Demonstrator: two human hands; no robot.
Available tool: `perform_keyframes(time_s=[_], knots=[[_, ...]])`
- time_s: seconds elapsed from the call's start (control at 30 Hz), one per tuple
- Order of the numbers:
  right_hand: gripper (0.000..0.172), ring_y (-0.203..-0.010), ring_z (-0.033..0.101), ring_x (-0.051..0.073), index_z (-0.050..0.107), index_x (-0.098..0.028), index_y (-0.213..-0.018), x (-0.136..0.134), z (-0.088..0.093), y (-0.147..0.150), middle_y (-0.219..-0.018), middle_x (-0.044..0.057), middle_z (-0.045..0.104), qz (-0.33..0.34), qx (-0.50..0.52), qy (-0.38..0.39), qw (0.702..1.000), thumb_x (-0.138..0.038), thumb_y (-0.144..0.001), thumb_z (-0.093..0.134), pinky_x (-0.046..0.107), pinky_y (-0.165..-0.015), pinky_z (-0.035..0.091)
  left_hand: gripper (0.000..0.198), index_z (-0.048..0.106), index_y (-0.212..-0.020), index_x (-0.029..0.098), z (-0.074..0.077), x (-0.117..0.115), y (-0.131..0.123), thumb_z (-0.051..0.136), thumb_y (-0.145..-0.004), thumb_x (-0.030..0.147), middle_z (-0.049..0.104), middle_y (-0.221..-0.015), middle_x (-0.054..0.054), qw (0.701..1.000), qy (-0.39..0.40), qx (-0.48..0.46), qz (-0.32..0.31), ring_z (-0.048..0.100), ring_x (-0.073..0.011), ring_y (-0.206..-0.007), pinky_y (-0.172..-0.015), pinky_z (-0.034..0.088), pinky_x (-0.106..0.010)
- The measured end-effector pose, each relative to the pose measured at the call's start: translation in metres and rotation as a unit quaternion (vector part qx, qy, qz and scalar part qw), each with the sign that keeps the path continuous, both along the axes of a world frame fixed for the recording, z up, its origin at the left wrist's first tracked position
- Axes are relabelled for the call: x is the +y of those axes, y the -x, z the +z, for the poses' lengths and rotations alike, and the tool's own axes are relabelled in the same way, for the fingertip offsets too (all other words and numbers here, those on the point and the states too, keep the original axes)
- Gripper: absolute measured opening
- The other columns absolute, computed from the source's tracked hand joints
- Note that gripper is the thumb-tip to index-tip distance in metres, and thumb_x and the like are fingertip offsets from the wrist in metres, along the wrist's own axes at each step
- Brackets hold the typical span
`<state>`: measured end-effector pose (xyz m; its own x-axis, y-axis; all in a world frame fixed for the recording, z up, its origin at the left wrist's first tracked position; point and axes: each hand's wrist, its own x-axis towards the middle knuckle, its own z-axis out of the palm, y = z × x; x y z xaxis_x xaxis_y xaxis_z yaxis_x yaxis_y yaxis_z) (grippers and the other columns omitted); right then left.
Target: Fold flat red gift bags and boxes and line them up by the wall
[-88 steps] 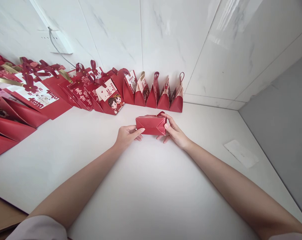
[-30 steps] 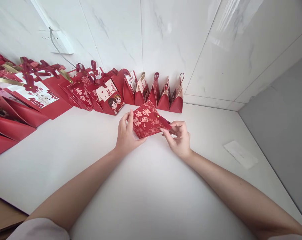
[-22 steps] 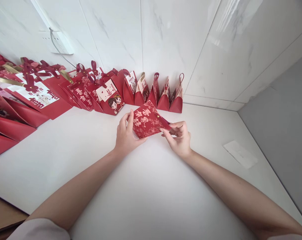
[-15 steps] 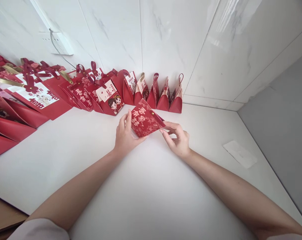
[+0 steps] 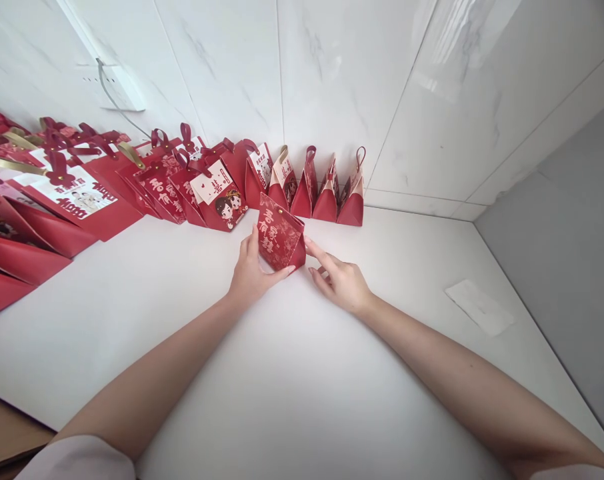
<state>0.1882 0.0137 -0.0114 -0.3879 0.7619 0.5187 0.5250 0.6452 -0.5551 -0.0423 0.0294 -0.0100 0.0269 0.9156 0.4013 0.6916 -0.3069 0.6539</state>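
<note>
A red gift box with pale pink lettering and a flower print stands tilted between my hands. My left hand grips it from the left, fingers behind its left edge and thumb along the bottom front corner. My right hand is at the box's right side, index fingertip against the side panel, thumb and fingers apart. A small gold stud shows near the box's top edge. Just behind it stands a row of similar small red boxes, among them one box with a looped ribbon.
Many red gift bags with ribbon handles crowd the left side. A box with a cartoon couple stands left of my hands. A folded white paper lies on the white table at right. Behind is a tiled wall with a socket and cable.
The box has turned more upright, and its right side panel now shows. My right hand has moved left and let go of the corner. My left hand keeps its hold.
</note>
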Motion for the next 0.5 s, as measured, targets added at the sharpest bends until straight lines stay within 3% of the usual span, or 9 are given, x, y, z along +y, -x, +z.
perform_keyframes(time_s=[0.1,0.2,0.27,0.37,0.43,0.5], knots=[[0.065,-0.068,0.07,0.015,0.019,-0.039,-0.154,0.001,-0.001,-0.001,-0.131,-0.001,0.065,0.002,0.031,0.039,0.999,-0.029,-0.097,0.049,0.033,-0.067,0.062,0.105,0.014,-0.157,0.025,-0.004,0.003,0.004,0.075,-0.072,0.041,0.04,-0.15,-0.014,0.992,0.051,-0.023,-0.112,0.041,-0.0332,-0.139,-0.113,0.036,-0.048],[0.062,-0.078,0.071,0.017,0.025,-0.036,-0.152,0.001,0.0,-0.003,-0.131,0.003,0.063,0.017,0.074,0.047,0.996,-0.036,-0.096,0.052,0.033,-0.066,0.062,0.056,0.054,-0.138,0.017,-0.006,0.008,0.008,0.056,-0.084,0.034,0.062,-0.132,-0.01,0.968,0.134,-0.096,-0.191,0.054,-0.0325,-0.126,-0.108,0.041,-0.045],[0.054,-0.095,0.069,0.021,0.035,-0.032,-0.146,0.001,0.001,-0.003,-0.133,0.007,0.06,0.007,0.102,0.013,0.995,-0.038,-0.095,0.054,0.035,-0.074,0.062,0.038,0.07,-0.115,0.015,-0.007,0.011,0.01,0.049,-0.087,0.031,0.071,-0.114,-0.008,0.955,0.17,-0.161,-0.183,0.061,-0.0312,-0.116,-0.103,0.045,-0.043],[0.05,-0.13,0.05,0.028,0.042,-0.028,-0.14,0.003,0.002,-0.001,-0.145,0.011,0.046,-0.053,0.154,-0.055,0.985,-0.037,-0.093,0.058,0.047,-0.102,0.051,0.03,0.072,-0.106,0.018,-0.01,0.015,0.011,0.053,-0.086,0.031,0.073,-0.109,-0.006,0.951,0.164,-0.209,-0.159,0.063,-0.0285,-0.111,-0.103,0.044,-0.041],[0.06,-0.142,0.036,0.03,0.035,-0.028,-0.144,0.007,0.001,0.0,-0.155,0.012,0.034,-0.086,0.189,-0.052,0.977,-0.038,-0.091,0.061,0.053,-0.113,0.039,0.028,0.071,-0.105,0.019,-0.009,0.015,0.01,0.054,-0.088,0.035,0.072,-0.108,-0.006,0.956,0.145,-0.215,-0.136,0.064,-0.0264,-0.106,-0.1,0.046,-0.04],[0.076,-0.141,0.038,0.03,0.023,-0.027,-0.151,0.012,-0.004,0.0,-0.157,0.013,0.03,-0.078,0.218,0.015,0.973,-0.042,-0.089,0.065,0.053,-0.113,0.038,0.032,0.066,-0.111,0.02,-0.005,0.012,0.008,0.052,-0.092,0.041,0.07,-0.111,-0.007,0.965,0.095,-0.223,-0.099,0.064,-0.0248,-0.107,-0.098,0.046,-0.04]])
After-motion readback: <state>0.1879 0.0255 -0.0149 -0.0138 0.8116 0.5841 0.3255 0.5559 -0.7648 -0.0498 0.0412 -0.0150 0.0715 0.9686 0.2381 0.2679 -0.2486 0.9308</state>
